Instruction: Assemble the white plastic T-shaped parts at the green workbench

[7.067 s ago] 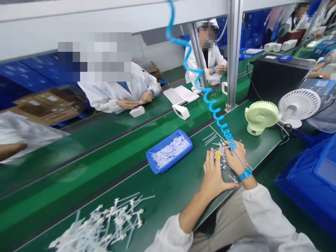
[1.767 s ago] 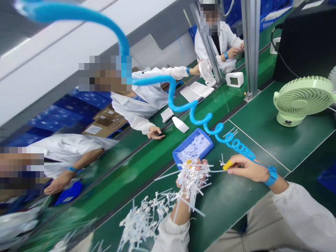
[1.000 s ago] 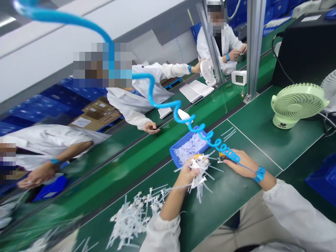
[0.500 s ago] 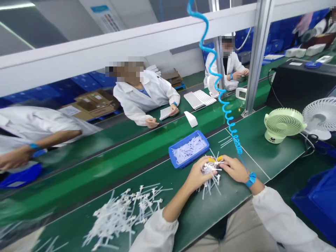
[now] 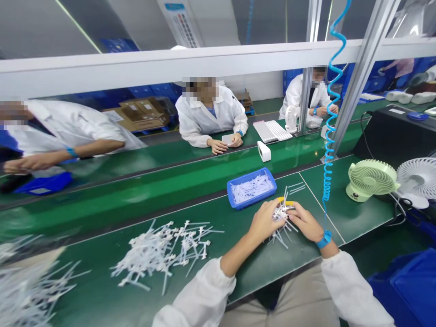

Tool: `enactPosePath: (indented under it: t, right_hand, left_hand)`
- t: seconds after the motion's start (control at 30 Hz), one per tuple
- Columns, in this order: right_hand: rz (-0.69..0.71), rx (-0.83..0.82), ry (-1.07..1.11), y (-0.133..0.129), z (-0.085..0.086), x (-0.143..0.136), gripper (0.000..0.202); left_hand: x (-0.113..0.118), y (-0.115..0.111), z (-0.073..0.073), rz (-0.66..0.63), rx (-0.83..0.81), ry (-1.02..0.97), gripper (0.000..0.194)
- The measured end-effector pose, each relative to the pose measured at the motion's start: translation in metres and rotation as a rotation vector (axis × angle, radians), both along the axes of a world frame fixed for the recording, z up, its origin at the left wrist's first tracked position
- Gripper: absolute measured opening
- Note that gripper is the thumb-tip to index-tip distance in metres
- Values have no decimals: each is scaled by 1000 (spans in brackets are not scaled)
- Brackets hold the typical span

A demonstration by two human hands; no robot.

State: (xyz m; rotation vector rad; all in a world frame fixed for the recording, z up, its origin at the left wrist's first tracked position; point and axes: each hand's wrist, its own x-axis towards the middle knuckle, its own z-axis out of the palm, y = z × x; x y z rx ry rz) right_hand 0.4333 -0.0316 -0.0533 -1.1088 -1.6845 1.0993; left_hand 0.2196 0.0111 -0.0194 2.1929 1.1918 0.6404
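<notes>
Factory background, as I view it remotely: co-workers in white coats (image 5: pixel 213 119) sit beyond a glossy green conveyor belt (image 5: pixel 163 186). On the near side runs a smooth green table (image 5: pixel 259 268); I list its contents left to right.

Far left: a blurred heap of white plastic strips (image 5: pixel 30 290). Next: a loose pile of thin white plastic strips with small heads (image 5: pixel 150 254). Its pieces cross and overlap; I judge that lifting one may drag out its neighbours.

Centre: a shallow blue rectangular plastic tray (image 5: pixel 254 202), filled with pale strips. It stands just beyond the left hand (image 5: pixel 262 220); a stray knuckle could push it toward the belt.

Left hand: fingers curled around a bristling bundle of white headed strips (image 5: pixel 279 212), close over the table. Caution: too loose a hold may shed pieces; too tight may bend them.

Beyond the hands: loose straight strips (image 5: pixel 297 187), easily swept aside.

Right hand (image 5: pixel 306 222): thumb and a finger in a yellow cover (image 5: pixel 289 203) are at the bundle's right side. I cannot tell whether they pinch one piece. Gripping two tangled pieces could pull both free.

Right wrist: a blue strap (image 5: pixel 324 239) with a coiled blue cord (image 5: pixel 327 181). Overreaching may tug the wrist.

Far right: a round pale-green fan (image 5: pixel 373 176); its airflow, if running, could shift light pieces.
</notes>
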Motion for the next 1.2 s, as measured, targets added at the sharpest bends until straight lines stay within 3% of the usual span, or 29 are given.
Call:
enactPosePath:
  t: [0.1,0.2,0.37,0.5,0.7,0.83,1.2]
  right_hand:
    - [30,-39,65,-1,7,-1,42]
    - [62,-32,56,0,26,-8,44]
    - [58,6,27,12,57,-20,75]
    - [95,15,-4,28,71,-27,82]
    - [172,-105,251,40,88,-47,86]
    - [171,-114,301,42,92,-60,69]
    - [179,-96,375,34,97,-73,57]
  left_hand:
    - [0,4,4,-14,50,23,52]
    - [-5,11,14,-28,87,-27,45]
    - [-20,21,41,-25,115,-155,30]
    - [-34,24,61,-3,118,-226,23]
    - [-58,27,80,102,9,-382,27]
    - [-68,29,85,74,-39,-442,33]
    - [-82,28,77,83,-302,-737,50]
